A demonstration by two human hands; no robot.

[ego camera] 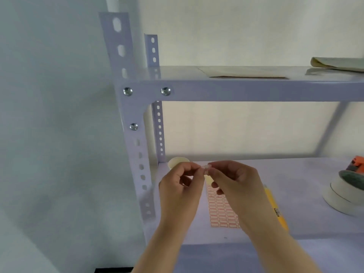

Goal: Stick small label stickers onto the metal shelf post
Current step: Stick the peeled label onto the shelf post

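On the left stands the metal shelf post (137, 154). It is pale, with a row of holes and 3 shiny bolts (128, 91) near the upper shelf. I cannot see any sticker on it yet.

Just beside the post, the left hand (181, 186) is held up over the lower shelf (305, 194). Its thumb and first fingers (194, 168) pinch one end of a small label sticker (206, 167), white with a red edge. The right hand (236, 184) pinches the other end the same way. The other fingers of both hands are curled in. So the sticker hangs in the air between the 2 hands, near the post but not touching it.

Under the hands, the sticker sheet (220, 211) lies flat on the lower shelf, full of little red-edged labels. To its right is a yellow pen-like thing (275, 211), partly hidden by the right wrist. Far right sit 2 rolls of white tape (342, 196), one on the other.

I think 1 label is off the sheet and is being made ready. Next, it should go left to a flat bit of the post, away from the holes, and be pressed down smooth. The sticky side must not fold over or cling to the fingers
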